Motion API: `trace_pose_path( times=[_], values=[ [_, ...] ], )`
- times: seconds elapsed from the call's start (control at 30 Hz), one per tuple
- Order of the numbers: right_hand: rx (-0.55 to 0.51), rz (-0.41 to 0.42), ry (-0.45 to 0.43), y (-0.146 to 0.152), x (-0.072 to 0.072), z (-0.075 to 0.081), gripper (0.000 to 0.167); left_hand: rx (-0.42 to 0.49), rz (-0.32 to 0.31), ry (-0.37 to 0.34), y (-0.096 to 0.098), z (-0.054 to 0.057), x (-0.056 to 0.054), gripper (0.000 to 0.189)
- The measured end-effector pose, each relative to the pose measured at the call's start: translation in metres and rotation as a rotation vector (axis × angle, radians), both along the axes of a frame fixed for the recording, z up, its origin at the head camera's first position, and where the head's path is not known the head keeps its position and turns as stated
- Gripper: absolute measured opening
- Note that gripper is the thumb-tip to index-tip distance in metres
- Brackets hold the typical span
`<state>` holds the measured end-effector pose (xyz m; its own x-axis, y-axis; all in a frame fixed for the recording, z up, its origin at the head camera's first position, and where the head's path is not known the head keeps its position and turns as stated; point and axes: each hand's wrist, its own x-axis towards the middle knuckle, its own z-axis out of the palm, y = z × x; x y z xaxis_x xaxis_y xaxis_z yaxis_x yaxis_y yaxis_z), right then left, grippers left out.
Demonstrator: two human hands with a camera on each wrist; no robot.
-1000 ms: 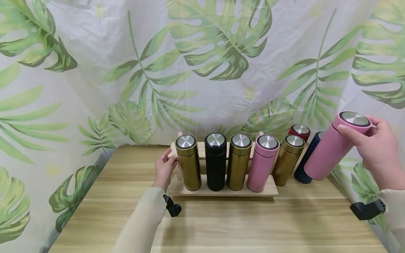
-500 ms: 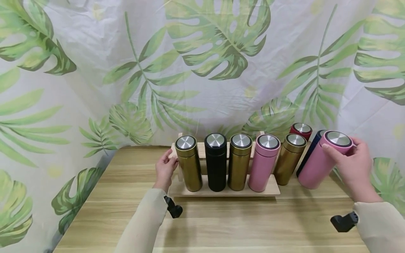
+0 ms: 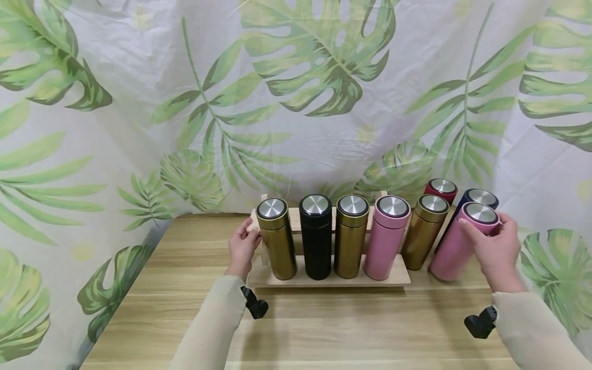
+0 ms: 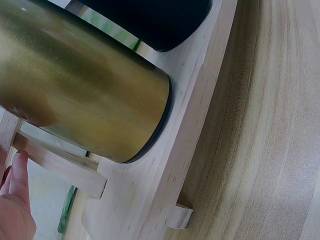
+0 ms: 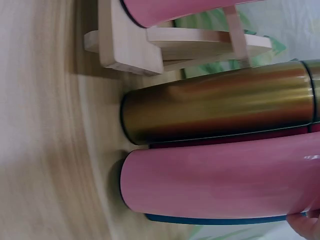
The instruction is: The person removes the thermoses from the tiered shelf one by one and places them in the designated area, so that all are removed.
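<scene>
My right hand grips a pink vacuum flask around its top, thumb on the near side. The flask leans a little, its base right at the tabletop in the right wrist view. It partly hides a navy flask behind it and stands close beside a gold flask. With my left hand I hold the left end of the upper rail of a light wooden rack. On the rack's lower shelf stand a gold flask, a black flask, another gold flask and a pink flask.
Behind the gold flask at right stands a red flask, mostly hidden. The wood-grain table stretches in front of the rack. A leaf-print cloth hangs behind the table and along its sides.
My right hand has brought the pink flask left and down, from the air at the far right to beside the gold flask, more upright now. The left hand keeps its hold on the rack.
</scene>
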<state>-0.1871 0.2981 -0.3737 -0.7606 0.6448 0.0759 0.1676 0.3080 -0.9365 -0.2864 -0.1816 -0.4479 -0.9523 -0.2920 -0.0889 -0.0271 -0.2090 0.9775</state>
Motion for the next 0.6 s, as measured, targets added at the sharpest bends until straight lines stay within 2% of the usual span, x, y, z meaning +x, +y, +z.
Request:
trace_pose_path(
  times=[0.3, 0.6],
  values=[
    [0.022, 0.008, -0.028, -0.005, -0.008, -0.015, 0.079, -0.014, -0.004, -0.012, -0.001, 0.0, 0.001, 0.047],
    [0.032, 0.012, -0.017, -0.01, -0.009, -0.015, 0.081, -0.005, -0.003, 0.0, -0.001, 0.0, 0.001, 0.047]
  ],
)
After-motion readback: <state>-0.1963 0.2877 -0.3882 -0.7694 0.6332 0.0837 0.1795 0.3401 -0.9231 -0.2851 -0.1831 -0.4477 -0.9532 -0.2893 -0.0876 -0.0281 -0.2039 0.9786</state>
